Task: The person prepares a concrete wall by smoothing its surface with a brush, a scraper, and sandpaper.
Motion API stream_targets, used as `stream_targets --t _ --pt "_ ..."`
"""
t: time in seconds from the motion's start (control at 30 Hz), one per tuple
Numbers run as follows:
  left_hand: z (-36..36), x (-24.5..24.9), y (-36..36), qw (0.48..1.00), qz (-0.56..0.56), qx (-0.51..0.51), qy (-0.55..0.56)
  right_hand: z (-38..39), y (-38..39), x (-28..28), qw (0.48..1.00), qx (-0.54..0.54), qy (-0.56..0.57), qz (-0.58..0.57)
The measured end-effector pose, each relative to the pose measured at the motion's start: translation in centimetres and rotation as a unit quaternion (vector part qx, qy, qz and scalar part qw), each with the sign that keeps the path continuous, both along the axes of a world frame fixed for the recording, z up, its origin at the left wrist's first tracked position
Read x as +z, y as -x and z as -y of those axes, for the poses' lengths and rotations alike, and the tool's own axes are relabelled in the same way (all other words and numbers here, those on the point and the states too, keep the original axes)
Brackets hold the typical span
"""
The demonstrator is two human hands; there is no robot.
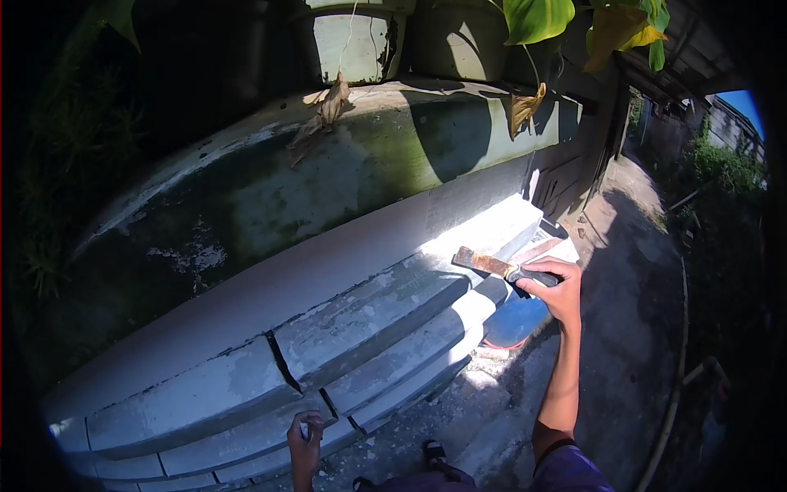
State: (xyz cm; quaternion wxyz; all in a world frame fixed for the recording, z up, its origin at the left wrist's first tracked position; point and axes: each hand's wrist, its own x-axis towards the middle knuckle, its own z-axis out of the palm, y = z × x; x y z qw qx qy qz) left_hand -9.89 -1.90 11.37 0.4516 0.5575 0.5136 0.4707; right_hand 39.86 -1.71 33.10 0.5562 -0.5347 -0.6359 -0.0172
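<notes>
Closed tight, the right hand (557, 287) is wrapped around the dark handle of a rusty flat-bladed metal scraper (485, 263). The blade points left and lies against the sunlit upper step of the stepped grey-painted concrete ledge (369, 312), near its right end. Just below that hand, beside the ledge's right corner, sits a round blue plastic object (512, 321), half in shadow. The left hand (305, 439) is down at the lowest step, near the ledge's bottom edge. Its fingers are curled with something small and pale between them; whether they grip it I cannot tell. Paint is flaking across the steps, and dark cracks part the segments. On the top edge of the mossy green-stained wall (328, 180) stands a pale green pot (352, 45), with a dried brown leaf (332, 102) hanging just below it.
</notes>
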Motion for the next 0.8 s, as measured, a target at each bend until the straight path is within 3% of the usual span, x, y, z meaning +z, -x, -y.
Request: stream_targets --t 0.23,0.47,0.67,0.73,0.8 --pt "0.8 -1.1 -0.9 0.997 0.017 0.072 -0.006 -7.5 -0.8 4.4 0.991 0.040 0.023 0.129" --pt "3.6 -3.4 -2.2 0.989 0.085 0.123 0.018 -10.3 -5.1 4.2 0.993 0.099 0.024 0.057" --pt "5.5 -6.6 -2.0 0.983 0.079 0.162 0.030 -10.2 -4.0 4.7 0.988 0.096 0.036 0.116" --pt "6.1 -6.7 -1.9 0.986 0.048 0.160 0.030 -10.6 -4.9 4.6 0.992 0.098 0.032 0.074" --pt "5.4 -4.8 -3.4 0.979 0.096 0.171 0.050 -10.8 -3.7 4.7 0.992 0.080 0.047 0.082"
